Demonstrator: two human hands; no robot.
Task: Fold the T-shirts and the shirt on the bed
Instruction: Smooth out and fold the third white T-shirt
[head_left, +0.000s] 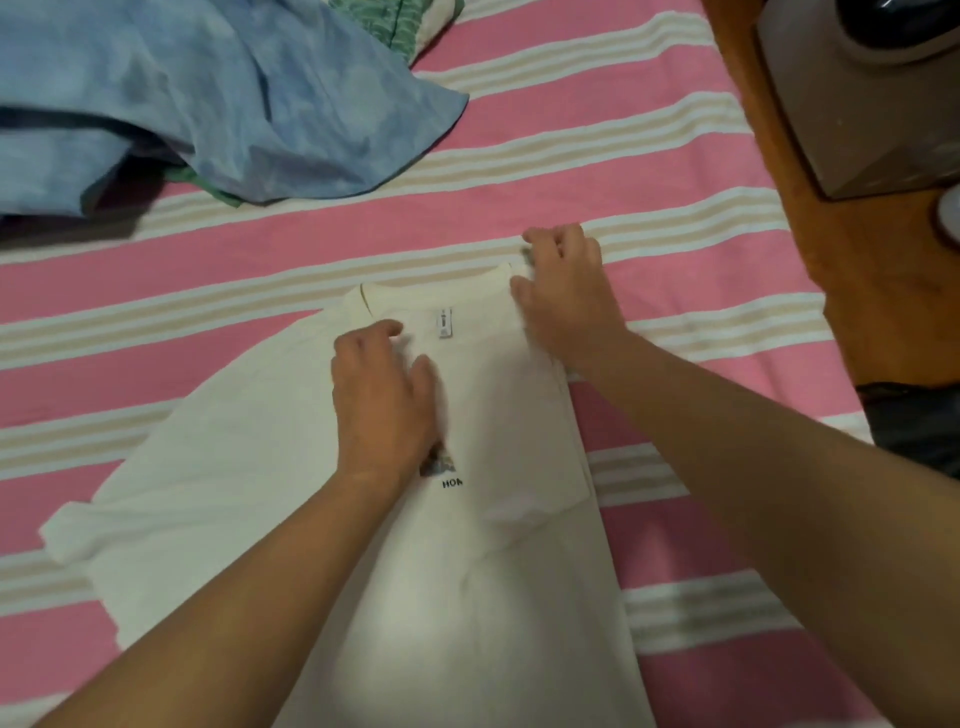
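White T-shirt (270, 467) flat on bed (675, 171), right side folded in; left hand (384, 400) fingers spread pressing chest, right hand (566, 296) fingers pinching shoulder fold — keep edge straight, smooth before folding the other side.

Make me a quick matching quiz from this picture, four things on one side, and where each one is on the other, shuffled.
Things:
1. white T-shirt
2. blue garment
3. left hand
4. right hand

Places:
A. at the collar's right corner
B. heaped at the far left of the bed
C. spread in front of the person
D. resting on the shirt's chest

Pairs: 1-C, 2-B, 3-D, 4-A
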